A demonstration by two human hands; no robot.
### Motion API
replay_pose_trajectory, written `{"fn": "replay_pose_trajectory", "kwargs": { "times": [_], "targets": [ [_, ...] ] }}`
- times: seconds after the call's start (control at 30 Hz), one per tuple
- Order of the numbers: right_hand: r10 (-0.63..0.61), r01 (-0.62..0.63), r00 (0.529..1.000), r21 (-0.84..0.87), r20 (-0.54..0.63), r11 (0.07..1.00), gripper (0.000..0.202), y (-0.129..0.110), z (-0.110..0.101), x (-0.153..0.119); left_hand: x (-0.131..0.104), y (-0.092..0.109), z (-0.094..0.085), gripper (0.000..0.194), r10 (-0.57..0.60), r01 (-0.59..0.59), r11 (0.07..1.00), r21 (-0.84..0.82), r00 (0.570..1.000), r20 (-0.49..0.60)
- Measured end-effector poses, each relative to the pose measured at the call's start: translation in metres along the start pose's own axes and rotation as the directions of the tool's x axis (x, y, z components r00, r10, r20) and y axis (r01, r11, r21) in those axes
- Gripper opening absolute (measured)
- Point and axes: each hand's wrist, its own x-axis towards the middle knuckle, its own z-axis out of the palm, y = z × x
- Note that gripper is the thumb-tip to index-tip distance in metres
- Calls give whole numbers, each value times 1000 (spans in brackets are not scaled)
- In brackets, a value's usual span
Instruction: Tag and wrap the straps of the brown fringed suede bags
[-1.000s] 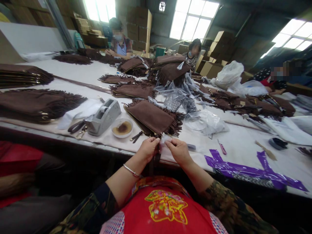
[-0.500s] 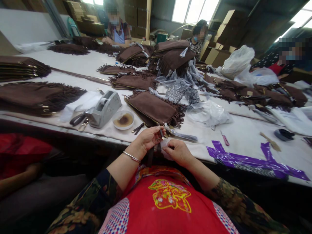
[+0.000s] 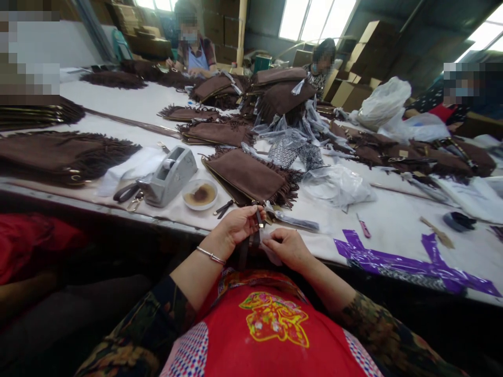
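Dark brown narrow strap with gold-coloured fitting (image 3: 260, 220), at the white table's (image 3: 387, 212) near edge, is pinched in the left hand (image 3: 238, 225); its lower part blurs into shadow. The right hand's (image 3: 290, 248) fingers close on thin whitish wrapping (image 3: 271, 254).

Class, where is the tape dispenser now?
In the head view, the grey tape dispenser stands left of centre, just left of the round white dish.
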Motion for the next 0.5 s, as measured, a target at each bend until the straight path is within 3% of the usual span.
{"fn": "replay_pose_trajectory", "kwargs": {
  "times": [0.5],
  "targets": [
    [27, -28, 1000, 128, 16, 991, 25, 2, 2, 6, 2, -6, -5, 11, 25, -24, 998, 50, 1000, -15]
  ]
}}
